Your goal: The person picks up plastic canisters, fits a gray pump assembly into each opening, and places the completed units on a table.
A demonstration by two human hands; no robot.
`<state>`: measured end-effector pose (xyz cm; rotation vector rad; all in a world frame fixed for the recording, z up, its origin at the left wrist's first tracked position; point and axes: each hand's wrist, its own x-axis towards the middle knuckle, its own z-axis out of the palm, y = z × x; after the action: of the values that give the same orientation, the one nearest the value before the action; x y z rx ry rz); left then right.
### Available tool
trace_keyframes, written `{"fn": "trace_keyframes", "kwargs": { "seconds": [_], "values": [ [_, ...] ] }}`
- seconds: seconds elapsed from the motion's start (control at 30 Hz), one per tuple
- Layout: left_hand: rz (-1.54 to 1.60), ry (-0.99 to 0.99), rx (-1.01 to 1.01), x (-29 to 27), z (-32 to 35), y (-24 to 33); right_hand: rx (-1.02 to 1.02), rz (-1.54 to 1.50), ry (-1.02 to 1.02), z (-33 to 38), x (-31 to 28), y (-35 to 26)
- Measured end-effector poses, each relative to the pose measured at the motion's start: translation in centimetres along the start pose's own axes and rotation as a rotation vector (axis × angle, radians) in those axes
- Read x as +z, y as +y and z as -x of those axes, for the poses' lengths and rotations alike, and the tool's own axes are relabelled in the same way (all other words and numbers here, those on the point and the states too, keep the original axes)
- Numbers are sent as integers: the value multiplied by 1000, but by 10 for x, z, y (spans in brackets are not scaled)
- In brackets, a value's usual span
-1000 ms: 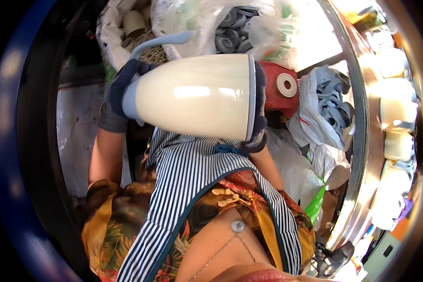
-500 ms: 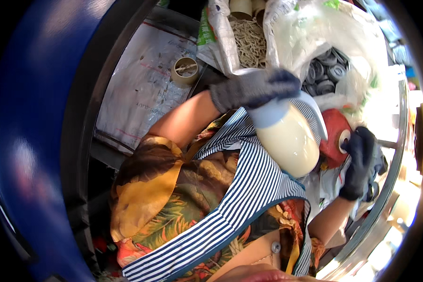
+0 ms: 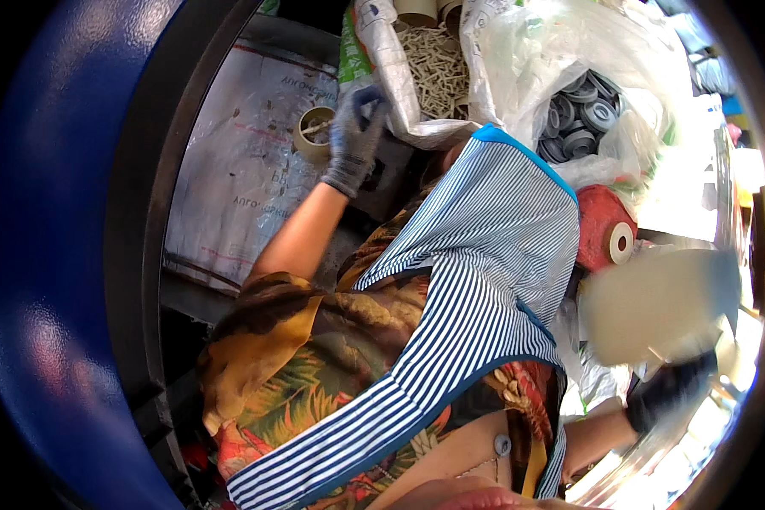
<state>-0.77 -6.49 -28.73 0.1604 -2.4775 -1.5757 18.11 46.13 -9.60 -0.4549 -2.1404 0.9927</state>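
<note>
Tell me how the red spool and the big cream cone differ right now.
The red spool is dark red and small; the cream cone is pale and far larger. The red spool lies unheld among plastic bags with its pale core end showing; the cream cone is held up in the gloved right hand. The spool looks sharp, the cone blurred. Both sit on the person's right side.

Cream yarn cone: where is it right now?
In the head view, the cream yarn cone is at the right, blurred, above the right hand, just below the red yarn spool.
</note>
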Motion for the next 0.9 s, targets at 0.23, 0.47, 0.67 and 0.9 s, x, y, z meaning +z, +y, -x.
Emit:
{"fn": "trace_keyframes", "kwargs": {
  "seconds": [0.23, 0.47, 0.67, 0.9],
  "values": [
    [-1388, -218, 54, -51, 28, -186, -15, 588, 894, -100, -222, 71],
    [-1010, -103, 358, -125, 3, -23, 230, 1052, 1006, -121, -228, 110],
    [-573, -499, 830, -77, 18, 176, -288, 168, 88, -11, 62, 27],
    [-46, -448, 942, 4, 28, 195, -390, -328, -725, 66, 230, -36]
  ]
}}
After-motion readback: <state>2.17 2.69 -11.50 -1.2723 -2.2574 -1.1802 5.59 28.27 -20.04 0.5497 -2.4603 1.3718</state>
